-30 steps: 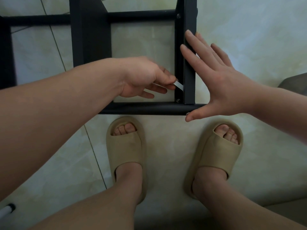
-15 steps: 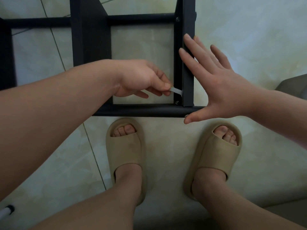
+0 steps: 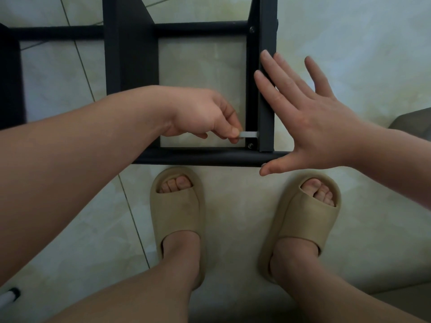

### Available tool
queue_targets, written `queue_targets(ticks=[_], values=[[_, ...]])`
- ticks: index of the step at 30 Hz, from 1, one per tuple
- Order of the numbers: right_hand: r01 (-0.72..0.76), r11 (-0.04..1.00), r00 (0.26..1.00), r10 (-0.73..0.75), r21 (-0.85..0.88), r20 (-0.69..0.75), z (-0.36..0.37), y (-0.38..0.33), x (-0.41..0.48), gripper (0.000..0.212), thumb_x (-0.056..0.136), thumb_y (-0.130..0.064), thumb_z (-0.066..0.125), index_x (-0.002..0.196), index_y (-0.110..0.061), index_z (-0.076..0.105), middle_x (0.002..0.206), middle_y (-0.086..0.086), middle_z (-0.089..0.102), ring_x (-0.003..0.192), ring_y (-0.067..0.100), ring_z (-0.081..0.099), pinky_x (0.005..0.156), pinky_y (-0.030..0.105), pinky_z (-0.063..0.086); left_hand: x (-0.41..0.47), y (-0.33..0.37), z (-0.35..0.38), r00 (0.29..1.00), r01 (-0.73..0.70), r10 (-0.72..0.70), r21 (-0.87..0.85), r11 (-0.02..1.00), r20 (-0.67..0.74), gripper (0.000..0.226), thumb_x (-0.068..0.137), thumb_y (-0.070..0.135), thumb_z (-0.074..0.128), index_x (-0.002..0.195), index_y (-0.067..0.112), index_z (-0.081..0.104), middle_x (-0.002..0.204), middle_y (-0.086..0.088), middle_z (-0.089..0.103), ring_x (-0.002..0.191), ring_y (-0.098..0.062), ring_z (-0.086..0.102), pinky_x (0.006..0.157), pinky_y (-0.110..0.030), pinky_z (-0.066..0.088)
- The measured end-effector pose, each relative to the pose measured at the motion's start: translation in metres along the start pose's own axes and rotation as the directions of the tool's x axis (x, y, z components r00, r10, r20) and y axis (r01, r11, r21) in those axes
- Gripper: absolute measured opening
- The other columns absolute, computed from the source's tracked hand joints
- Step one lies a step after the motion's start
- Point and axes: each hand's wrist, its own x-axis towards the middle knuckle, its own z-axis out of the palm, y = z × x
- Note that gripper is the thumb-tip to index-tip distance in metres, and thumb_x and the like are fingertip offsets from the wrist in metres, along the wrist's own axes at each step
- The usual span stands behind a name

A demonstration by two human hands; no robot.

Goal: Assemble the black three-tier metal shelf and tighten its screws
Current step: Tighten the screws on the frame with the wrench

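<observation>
The black shelf frame [image 3: 205, 157] rested on the tiled floor [image 3: 233, 206], just ahead of two tan slippers [image 3: 177, 213]. The left hand [image 3: 200, 115] kept a narrow grip, pinching a small pale key [image 3: 248, 134] set against the angle post [image 3: 267, 117], just above a corner screw [image 3: 250, 145]. The right hand [image 3: 310, 122] was spread wide, fingers flat on that post.

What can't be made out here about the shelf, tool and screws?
Head view:
- Shelf frame: cut off by the top and left edges; tiers cannot be counted.
- Tool: its near end is buried in the pinching left hand; its tip meets the upright, no screw visible there.
- Lower screw and upper screw: too small to judge tightness.
- Upright's outer face: covered by the flat right hand.
</observation>
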Motion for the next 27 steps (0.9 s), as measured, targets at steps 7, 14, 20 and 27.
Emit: queue_targets(ticks=[7, 14, 20, 27], values=[[0.001, 1.0, 0.999, -0.002, 0.022, 0.042, -0.001, -0.001, 0.0, 0.135, 0.072, -0.101, 0.027, 0.161, -0.004, -0.005, 0.168, 0.018, -0.01, 0.156, 0.031, -0.009, 0.122, 0.065, 0.003, 0.0, 0.002, 0.004, 1.0, -0.005, 0.004, 0.033, 0.999, 0.017, 0.009, 0.094, 0.02, 0.066, 0.089, 0.025, 0.072, 0.071, 0.022, 0.068, 0.081, -0.001, 0.057, 0.078, -0.028, 0.04], [-0.002, 0.999, 0.999, 0.0, 0.037, 0.052, -0.002, -0.001, 0.001, 0.135, 0.072, -0.101, 0.028, 0.161, -0.005, -0.005, 0.168, 0.018, -0.011, 0.156, 0.031, -0.01, 0.122, 0.065, 0.002, 0.0, 0.004, 0.011, 1.0, -0.01, 0.01, 0.079, 0.997, 0.007, 0.008, 0.093, 0.018, 0.067, 0.088, 0.024, 0.071, 0.08, 0.011, 0.064, 0.078, -0.005, 0.053, 0.073, -0.025, 0.038], [-0.006, 0.998, 0.999, 0.003, 0.069, 0.054, -0.001, -0.001, 0.0, 0.135, 0.072, -0.1, 0.031, 0.161, -0.006, -0.006, 0.168, 0.017, -0.012, 0.156, 0.03, -0.011, 0.122, 0.065, 0.002, 0.0, 0.009, 0.005, 0.996, -0.031, 0.043, 0.146, 0.989, -0.075, 0.007, 0.091, 0.017, 0.066, 0.089, 0.023, 0.071, 0.084, 0.007, 0.076, 0.088, -0.007, 0.068, 0.075, -0.025, 0.046], [-0.01, 0.996, 0.999, 0.005, 0.093, 0.053, -0.001, -0.001, 0.001, 0.135, 0.071, -0.1, 0.034, 0.161, -0.007, -0.005, 0.169, 0.016, -0.012, 0.156, 0.029, -0.011, 0.123, 0.064, 0.001, -0.001, 0.01, 0.0, 0.982, -0.081, 0.099, 0.115, 0.99, -0.162, 0.01, 0.088, 0.02, 0.068, 0.085, 0.028, 0.073, 0.087, 0.007, 0.07, 0.082, -0.004, 0.062, 0.072, -0.021, 0.044]])
